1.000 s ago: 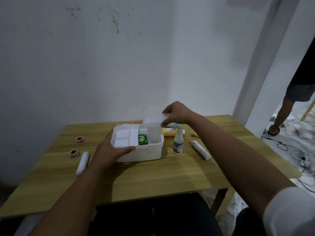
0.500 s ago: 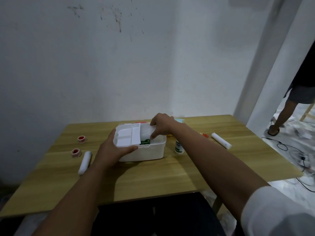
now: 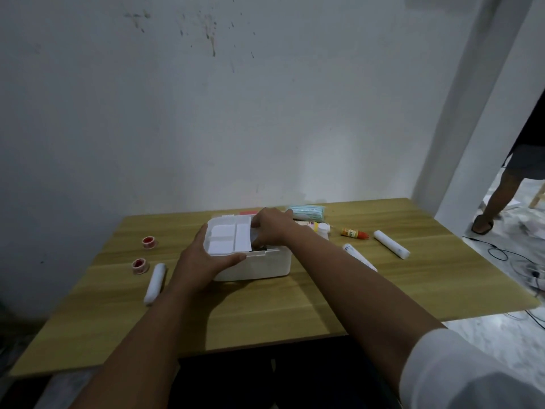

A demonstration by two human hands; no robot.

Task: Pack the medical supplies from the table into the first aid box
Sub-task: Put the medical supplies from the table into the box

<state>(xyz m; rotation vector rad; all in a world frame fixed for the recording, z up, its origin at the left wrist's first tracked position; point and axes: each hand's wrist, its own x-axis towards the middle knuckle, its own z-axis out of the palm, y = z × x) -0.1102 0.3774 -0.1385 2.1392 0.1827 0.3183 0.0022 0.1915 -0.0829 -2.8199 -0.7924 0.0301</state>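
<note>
you are packing the box (image 3: pixel 253 265), sitting mid-table, and this looks like the step of seating an item in its open right half. your right hand (image 3: pixel 269 228) is reaching down into that half beside the tray (image 3: pixel 228 237); its fingers are curled downward, but whether they are pinching anything i cannot tell, since the knuckles are hiding the tips and whatever lies under them. your left hand (image 3: pixel 206 258) is steadying the box at its 8 o'clock corner, thumb lying along the front rim, fingers wrapped round the side. the next move, i judge, is lifting the right hand clear and going for a loose supply: the masks (image 3: pixel 306 212) at 1 o'clock, the dropper (image 3: pixel 354 233) and roll (image 3: pixel 390 244) at 3 o'clock, or the tapes (image 3: pixel 149 242) at 9 o'clock.
</note>
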